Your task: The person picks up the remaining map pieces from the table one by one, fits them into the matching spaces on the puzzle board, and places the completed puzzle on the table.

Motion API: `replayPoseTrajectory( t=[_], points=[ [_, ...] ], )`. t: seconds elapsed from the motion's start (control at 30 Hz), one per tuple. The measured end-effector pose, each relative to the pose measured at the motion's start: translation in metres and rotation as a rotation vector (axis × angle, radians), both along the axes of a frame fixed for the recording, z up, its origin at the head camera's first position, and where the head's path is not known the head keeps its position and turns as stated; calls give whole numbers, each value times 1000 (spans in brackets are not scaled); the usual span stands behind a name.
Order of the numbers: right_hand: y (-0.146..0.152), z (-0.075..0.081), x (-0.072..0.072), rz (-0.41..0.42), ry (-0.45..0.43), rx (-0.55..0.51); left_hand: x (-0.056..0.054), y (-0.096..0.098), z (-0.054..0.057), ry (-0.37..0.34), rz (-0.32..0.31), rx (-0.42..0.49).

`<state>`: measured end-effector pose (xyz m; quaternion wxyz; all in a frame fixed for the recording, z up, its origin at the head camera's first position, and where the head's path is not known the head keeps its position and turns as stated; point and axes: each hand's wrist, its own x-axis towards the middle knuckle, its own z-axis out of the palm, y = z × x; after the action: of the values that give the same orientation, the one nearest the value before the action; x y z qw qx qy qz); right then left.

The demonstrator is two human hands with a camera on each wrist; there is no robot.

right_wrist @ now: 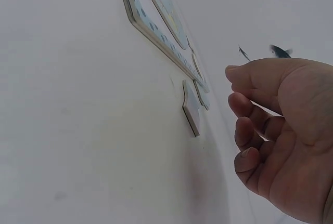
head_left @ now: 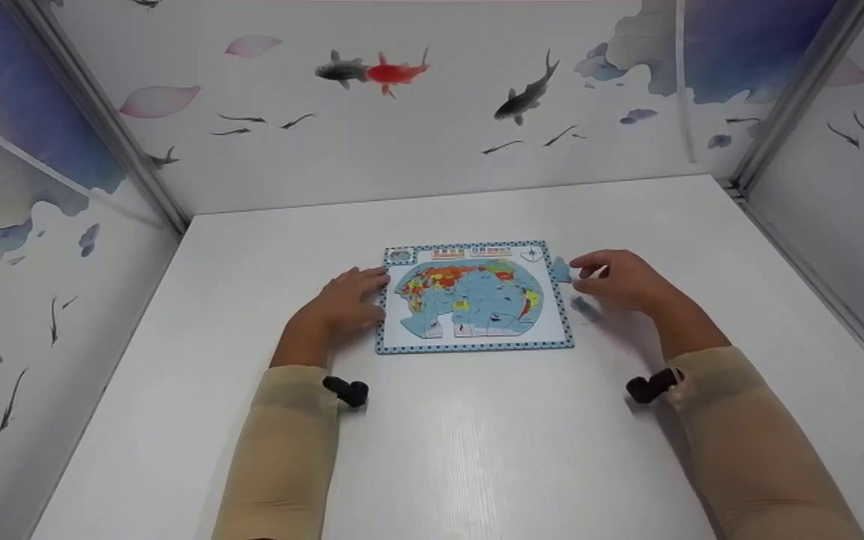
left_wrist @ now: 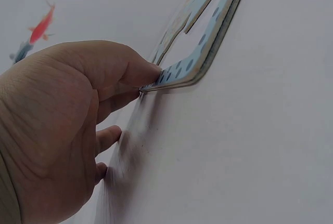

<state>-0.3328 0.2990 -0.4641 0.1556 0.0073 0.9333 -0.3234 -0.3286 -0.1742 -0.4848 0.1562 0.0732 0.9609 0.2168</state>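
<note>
A world map jigsaw puzzle (head_left: 503, 307) with a blue dotted border lies flat on the table, with gaps in its map. My left hand (head_left: 346, 300) touches the board's left edge with thumb and fingertips; the other fingers spread on the table in the left wrist view. My right hand (head_left: 616, 279) hovers beside the right edge, fingers loosely bent, and the right wrist view shows nothing between thumb and fingers. A blue puzzle piece (head_left: 561, 270) lies against that edge by the right fingertips. A second piece (right_wrist: 191, 108) lies nearer me, also right of the board.
The white table (head_left: 432, 442) reaches a back wall (head_left: 432, 165) printed with fish and petals. Side panels stand at left and right. A small black device (head_left: 347, 391) is worn on the left wrist and a similar one (head_left: 653, 385) on the right.
</note>
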Motion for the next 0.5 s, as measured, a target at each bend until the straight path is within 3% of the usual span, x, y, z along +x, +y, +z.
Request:
replayPoseTrajectory(
  t=[0.5],
  points=[
    [14,-1,3,29,-27,17,-1,-1,-3,5,1,2]
  ],
)
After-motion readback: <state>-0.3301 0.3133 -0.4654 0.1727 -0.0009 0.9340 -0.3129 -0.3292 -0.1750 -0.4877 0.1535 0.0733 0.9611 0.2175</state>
